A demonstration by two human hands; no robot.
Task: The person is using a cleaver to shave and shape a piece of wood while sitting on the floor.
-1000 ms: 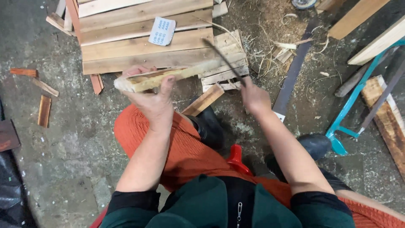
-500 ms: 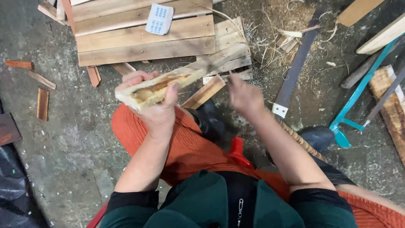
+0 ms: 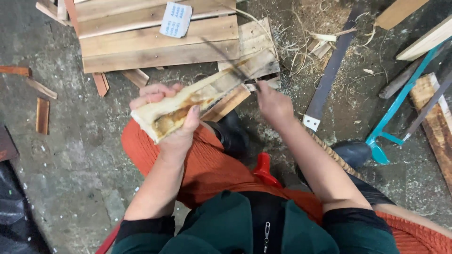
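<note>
Gripping the wood strip (image 3: 197, 101) firmly, left hand (image 3: 172, 124) fingers clamped around its near end, right hand (image 3: 273, 106) closed on the knife (image 3: 226, 63), whose strokes were best angled away from the strip's gripped end.

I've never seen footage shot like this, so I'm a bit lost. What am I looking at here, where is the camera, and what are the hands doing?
The camera sits on a person's head and looks down at their own lap and bare hands; there is no machine. The left hand grips a pale piece of wood with brown streaks, angled away from the body. The right hand holds a thin dark blade against its far end. Below is a concrete floor with stacked wooden boards, small wood scraps, shavings and a teal-framed saw.
</note>
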